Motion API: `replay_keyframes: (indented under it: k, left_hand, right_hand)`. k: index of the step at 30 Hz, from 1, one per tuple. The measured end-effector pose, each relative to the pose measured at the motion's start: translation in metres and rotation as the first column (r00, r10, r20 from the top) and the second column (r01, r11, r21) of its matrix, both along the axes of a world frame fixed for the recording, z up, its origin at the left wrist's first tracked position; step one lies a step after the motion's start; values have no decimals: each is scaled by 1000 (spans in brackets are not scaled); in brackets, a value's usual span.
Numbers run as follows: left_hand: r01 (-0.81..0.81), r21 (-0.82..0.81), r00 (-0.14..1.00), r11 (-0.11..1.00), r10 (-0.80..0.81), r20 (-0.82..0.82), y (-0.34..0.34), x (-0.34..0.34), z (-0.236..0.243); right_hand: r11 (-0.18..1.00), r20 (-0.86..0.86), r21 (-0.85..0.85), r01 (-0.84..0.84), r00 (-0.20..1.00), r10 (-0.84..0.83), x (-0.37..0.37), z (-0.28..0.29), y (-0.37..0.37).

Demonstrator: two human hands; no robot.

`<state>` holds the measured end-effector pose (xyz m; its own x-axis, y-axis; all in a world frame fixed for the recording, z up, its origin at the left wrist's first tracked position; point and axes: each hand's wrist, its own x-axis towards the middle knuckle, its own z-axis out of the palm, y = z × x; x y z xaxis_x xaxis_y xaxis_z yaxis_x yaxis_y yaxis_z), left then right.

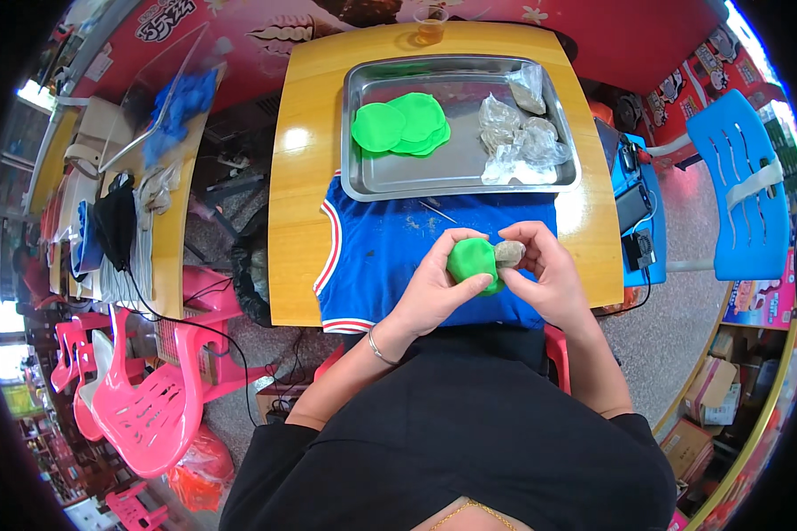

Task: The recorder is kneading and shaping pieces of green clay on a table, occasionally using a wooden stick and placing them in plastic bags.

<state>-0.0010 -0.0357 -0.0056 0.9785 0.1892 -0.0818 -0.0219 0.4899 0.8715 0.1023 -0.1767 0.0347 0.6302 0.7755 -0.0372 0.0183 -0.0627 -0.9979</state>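
My left hand [432,285] is closed around a green round pouch of cloth-like material [471,260], thumb in front and fingers behind. At the pouch's right side, my right hand [553,276] pinches a small grey-brown lump [509,253], which touches the green edge. Whether the lump is partly inside the pouch, I cannot tell. Both hands are above a blue sleeveless jersey [372,243] spread on the table. Beyond them, a metal tray [460,188] holds several flat green discs [421,119] at left and several clear plastic bags [500,121] of brownish material at right.
A thin stick-like tool [437,211] lies on the jersey near the tray. At the far edge of the yellow wooden table [308,186] stands a clear cup [430,28]. Blue chairs [739,186] are to the right, one bearing dark devices with cables; pink chairs [155,398] are at left.
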Motion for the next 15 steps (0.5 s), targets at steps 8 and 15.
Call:
replay_keyframes:
  k: [8, 15]
  left_hand:
    - [-76, 116, 997, 990, 74, 20, -2, 1, -4]
    - [-89, -281, 996, 956, 90, -8, -6, 0, -6]
  right_hand:
    - [991, 126, -134, -1, 992, 18, 0, 4, -3]
    - [994, 277, -70, -78, 956, 95, 3, 13, -3]
